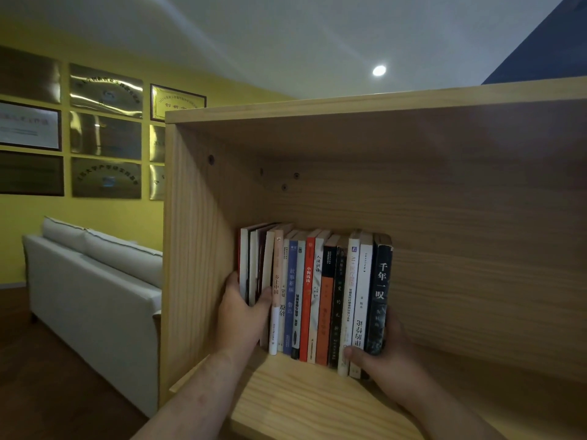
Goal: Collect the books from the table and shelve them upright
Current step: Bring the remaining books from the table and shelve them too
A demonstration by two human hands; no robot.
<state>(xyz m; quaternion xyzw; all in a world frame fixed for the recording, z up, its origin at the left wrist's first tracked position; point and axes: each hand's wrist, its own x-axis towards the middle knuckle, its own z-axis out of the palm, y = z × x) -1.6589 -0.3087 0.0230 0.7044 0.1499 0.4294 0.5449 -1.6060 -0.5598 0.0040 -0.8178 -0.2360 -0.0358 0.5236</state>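
**Inside the wooden compartment: a row of books held between two hands**

Across most of the view stands a pale pine shelf unit [444, 192], its top panel, left wall and back board visible; the right side runs off the frame. Behind it to the left, a yellow wall [104, 208] carries framed plaques [106, 134] whose lettering is too blurred to read, and partly hidden by the shelf's left wall is a light grey sofa [92, 293].

On the shelf board [305, 404] stands the row of books [314, 296], near the left wall but apart from it. Their long axes run vertical, spines toward the camera, and titles read down the spines. The leftmost few lean slightly and show page edges rather than spines, so their covers cannot be made out. The lower ends of some volumes are hidden by the hands.

At the right end is a black-spined book [379, 293], upright, with white characters on its spine.

The left hand [243, 315] is closed on the leftmost thin books, thumb across their front edges and the fingers hidden behind them. The right hand [387, 354] presses the right end of the row, thumb laid across the lower spines and fingers wrapped round the black-spined book; its fingertips are out of sight. Both forearms are cut off by the bottom edge.
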